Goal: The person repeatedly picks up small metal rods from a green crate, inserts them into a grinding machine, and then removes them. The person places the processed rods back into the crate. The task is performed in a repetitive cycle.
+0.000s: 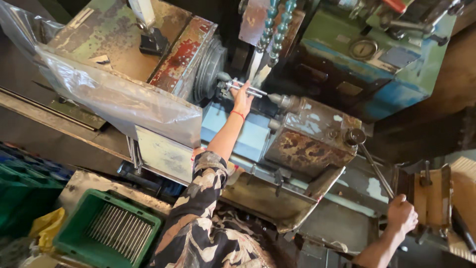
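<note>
Left hand [242, 100]: your arm reaches forward over the lathe [317, 134], red thread at the wrist. The grip is clenched on a thin metal rod [246, 89], which lies level between the chuck [210, 67] on the left and the drill tip [280, 100] on the right. The rod's left end sits at the chuck's mouth; whether it is seated inside, you cannot tell.

Right hand [401, 214]: the grip is clenched on the end of a long lever [375, 166]. The lever slants up and left to a round hub [355, 136] on the rusty tailstock block [310, 141].

Headstock [134, 42]: worn green and red paint, left of the chuck. A clear plastic sheet [119, 97] hangs over its front.

Coolant hose [277, 27]: two teal beaded lines hang above the rod.

Green crate [106, 229]: bottom left, beside your left sleeve [198, 218], filled with a row of thin rods [119, 228] lying side by side. A yellow bag [47, 226] sits just left of it.

Blue machine body [377, 59]: upper right, with a round gauge [363, 48].
</note>
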{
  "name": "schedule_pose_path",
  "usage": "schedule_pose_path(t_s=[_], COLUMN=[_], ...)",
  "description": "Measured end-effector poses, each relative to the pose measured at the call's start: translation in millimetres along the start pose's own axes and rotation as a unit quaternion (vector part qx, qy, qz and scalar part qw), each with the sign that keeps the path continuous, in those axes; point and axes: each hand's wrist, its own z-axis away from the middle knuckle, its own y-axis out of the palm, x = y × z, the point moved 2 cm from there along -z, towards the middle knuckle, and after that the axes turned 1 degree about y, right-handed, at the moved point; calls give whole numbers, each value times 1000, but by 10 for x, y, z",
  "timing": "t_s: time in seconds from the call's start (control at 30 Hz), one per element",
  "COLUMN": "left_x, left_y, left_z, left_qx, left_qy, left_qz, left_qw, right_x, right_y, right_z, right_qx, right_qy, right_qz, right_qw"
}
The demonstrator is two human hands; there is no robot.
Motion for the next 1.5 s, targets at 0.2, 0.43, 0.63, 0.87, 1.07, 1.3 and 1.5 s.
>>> schedule_pose_path(t_s=[0.2, 0.43, 0.63, 0.87, 1.07, 1.3, 1.5], left_x=[-44, 2, 50, -230, -782, -1613, -2645], left_y=[80, 30, 64, 249, -377, -1492, -2837], left_z=[67, 176, 179, 674, 2044, 3074, 3982], left_qx=[1, 10, -88, 69, 247, 236, 107], left_qy=[-6, -1, 45, 184, 170, 163, 256], left_qz=[13, 2, -57, -144, -401, -512, -818], left_qw=[1000, 1000, 993, 970, 866, 810, 504], right_x=[-18, -95, -366, -430, -200, -434, -39], right_y=[6, -110, -126, 527, 371, 192, 105], right_z=[76, 173, 632, 2890, 3716, 4231, 4923], right_qx=[-55, -73, -186, 100, 224, 149, 139], right_qy=[-58, -107, -65, 508, 550, 522, 405], right_qz=[-51, -92, -195, -495, -634, -669, -677], right_qw=[995, 987, 961, 698, 496, 507, 598])
